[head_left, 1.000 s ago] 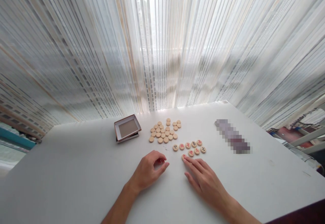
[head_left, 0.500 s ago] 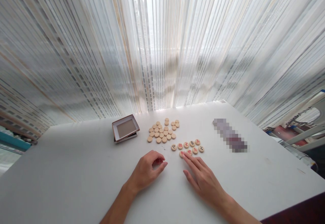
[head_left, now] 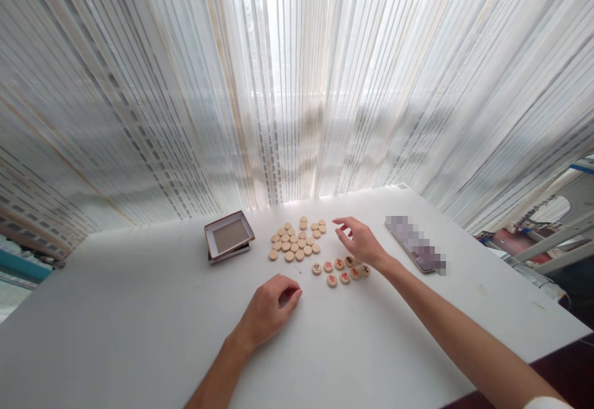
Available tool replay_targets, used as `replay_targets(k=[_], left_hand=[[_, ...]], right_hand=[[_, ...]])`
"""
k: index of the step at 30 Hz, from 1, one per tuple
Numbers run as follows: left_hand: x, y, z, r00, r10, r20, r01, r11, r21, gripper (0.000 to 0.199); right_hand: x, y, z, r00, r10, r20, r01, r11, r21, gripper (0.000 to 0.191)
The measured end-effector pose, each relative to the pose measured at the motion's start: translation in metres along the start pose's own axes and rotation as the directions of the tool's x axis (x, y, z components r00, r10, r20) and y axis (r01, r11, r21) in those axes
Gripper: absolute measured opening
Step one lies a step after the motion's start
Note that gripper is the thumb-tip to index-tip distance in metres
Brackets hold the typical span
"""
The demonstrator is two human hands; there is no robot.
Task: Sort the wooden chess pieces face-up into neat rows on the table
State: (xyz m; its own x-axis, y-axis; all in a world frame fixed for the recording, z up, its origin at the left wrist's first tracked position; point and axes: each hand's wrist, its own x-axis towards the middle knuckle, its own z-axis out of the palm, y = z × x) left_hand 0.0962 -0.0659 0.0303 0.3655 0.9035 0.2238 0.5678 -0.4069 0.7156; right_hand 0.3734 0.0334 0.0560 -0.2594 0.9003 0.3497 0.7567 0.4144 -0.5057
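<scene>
My left hand point(head_left: 273, 307) rests on the white table point(head_left: 148, 328), fingers curled with the thumb tip against them, and nothing shows inside. My right hand point(head_left: 359, 242) reaches over the table with its fingers apart and empty, just right of a loose group of plain wooden discs point(head_left: 294, 247). These are xiangqi pieces showing blank tops. Below my right wrist are two rows of face-up xiangqi pieces point(head_left: 344, 277) with red or black characters; the forearm and hand partly cover the right end. A red-marked piece point(head_left: 331, 280) sits at the left of the front row.
An open shallow box point(head_left: 231, 236) stands at the back left, tilted on another part beneath it. A flat, pixel-blurred object point(head_left: 413, 245) lies to the right. Striped sheer curtains point(head_left: 297, 87) hang behind the table. Shelving point(head_left: 552, 223) stands beyond its right edge.
My right hand has left the front-row red piece and moved up and away, beside the blank pieces. The left hand's thumb and fingers have drawn closer together.
</scene>
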Motion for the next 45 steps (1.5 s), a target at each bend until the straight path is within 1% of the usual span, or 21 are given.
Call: replay_targets(k=[3, 6, 8, 10, 12, 14, 20, 24, 27, 30, 32, 34, 37, 38, 39, 41, 42, 43, 44, 45], left_hand=[[-0.001, -0.001, 0.0, 1.0, 0.004, 0.003, -0.004, 1.0, 0.004, 0.017], [-0.001, -0.001, 0.0, 1.0, 0.005, -0.002, -0.005, 1.0, 0.006, 0.016], [-0.001, -0.001, 0.0, 1.0, 0.007, -0.006, -0.007, 1.0, 0.006, 0.015], [-0.001, -0.001, -0.001, 1.0, 0.006, -0.009, -0.006, 1.0, 0.002, 0.014], [-0.001, -0.001, -0.001, 1.0, 0.004, -0.008, -0.004, 1.0, -0.003, 0.014], [-0.001, -0.001, -0.001, 1.0, 0.001, -0.012, -0.001, 1.0, -0.004, 0.013], [-0.001, 0.001, -0.001, 1.0, 0.019, -0.022, -0.018, 0.999, 0.027, 0.012], [0.003, -0.003, -0.001, 0.99, 0.104, -0.094, -0.086, 0.98, 0.179, 0.012], [0.005, -0.011, -0.001, 0.98, 0.125, -0.153, -0.078, 0.957, 0.28, 0.013], [0.005, -0.02, 0.0, 0.978, 0.156, -0.141, -0.102, 0.938, 0.332, 0.018], [0.004, -0.024, 0.001, 0.978, 0.174, -0.119, -0.121, 0.925, 0.36, 0.023], [0.003, -0.026, 0.003, 0.979, 0.176, -0.104, -0.125, 0.918, 0.375, 0.026], [0.004, -0.026, 0.003, 0.98, 0.167, -0.112, -0.116, 0.925, 0.362, 0.026], [0.004, -0.025, 0.003, 0.978, 0.167, -0.122, -0.116, 0.931, 0.345, 0.024], [0.005, -0.023, 0.002, 0.976, 0.168, -0.137, -0.117, 0.94, 0.321, 0.023], [0.005, -0.018, 0.001, 0.97, 0.167, -0.177, -0.119, 0.96, 0.253, 0.021], [0.005, -0.015, 0.0, 0.966, 0.16, -0.201, -0.117, 0.971, 0.21, 0.021], [0.004, -0.012, 0.0, 0.965, 0.15, -0.215, -0.114, 0.979, 0.169, 0.022], [0.003, -0.008, -0.001, 0.968, 0.135, -0.214, -0.109, 0.986, 0.127, 0.021], [0.003, -0.005, -0.001, 0.972, 0.114, -0.204, -0.099, 0.992, 0.083, 0.02]], right_hand=[[0.028, 0.015, 0.014, 0.996, -0.041, 0.074, 0.043, 0.999, -0.026, 0.038], [0.044, 0.022, 0.024, 0.979, -0.097, 0.178, 0.107, 0.993, -0.051, 0.043], [0.051, 0.024, 0.028, 0.966, -0.12, 0.231, 0.139, 0.988, -0.069, 0.04], [0.057, 0.023, 0.031, 0.958, -0.128, 0.257, 0.154, 0.984, -0.087, 0.032], [0.061, 0.022, 0.034, 0.959, -0.117, 0.259, 0.149, 0.983, -0.106, 0.025], [0.063, 0.021, 0.036, 0.965, -0.093, 0.245, 0.127, 0.984, -0.125, 0.024], [0.056, 0.02, 0.031, 0.982, 0.013, 0.187, 0.024, 0.981, -0.193, 0.028], [0.044, 0.011, 0.03, 0.981, 0.049, 0.19, -0.008, 0.977, -0.211, 0.029], [0.037, 0.001, 0.036, 0.979, 0.031, 0.202, 0.008, 0.982, -0.189, 0.029], [0.035, -0.008, 0.04, 0.982, 0.035, 0.184, -0.005, 0.987, -0.161, 0.03], [0.033, -0.013, 0.038, 0.987, 0.048, 0.154, -0.026, 0.99, -0.139, 0.032], [0.029, -0.019, 0.032, 0.99, 0.051, 0.131, -0.037, 0.994, -0.106, 0.032], [0.018, -0.033, 0.022, 0.991, 0.02, 0.13, -0.018, 1.0, -0.021, 0.029], [0.014, -0.038, 0.019, 0.99, 0.004, 0.138, -0.008, 0.999, 0.03, 0.027], [0.008, -0.044, 0.017, 0.989, -0.003, 0.145, -0.022, 0.985, 0.172, 0.025], [-0.003, -0.057, 0.016, 0.977, -0.014, 0.212, -0.08, 0.902, 0.424, 0.023], [-0.009, -0.064, 0.017, 0.965, -0.024, 0.262, -0.117, 0.853, 0.509, 0.023], [-0.015, -0.07, 0.02, 0.958, -0.043, 0.285, -0.133, 0.813, 0.567, 0.022], [-0.021, -0.077, 0.023, 0.956, -0.07, 0.286, -0.122, 0.79, 0.601, 0.022], [-0.027, -0.083, 0.027, 0.964, -0.089, 0.251, -0.087, 0.786, 0.612, 0.02]])
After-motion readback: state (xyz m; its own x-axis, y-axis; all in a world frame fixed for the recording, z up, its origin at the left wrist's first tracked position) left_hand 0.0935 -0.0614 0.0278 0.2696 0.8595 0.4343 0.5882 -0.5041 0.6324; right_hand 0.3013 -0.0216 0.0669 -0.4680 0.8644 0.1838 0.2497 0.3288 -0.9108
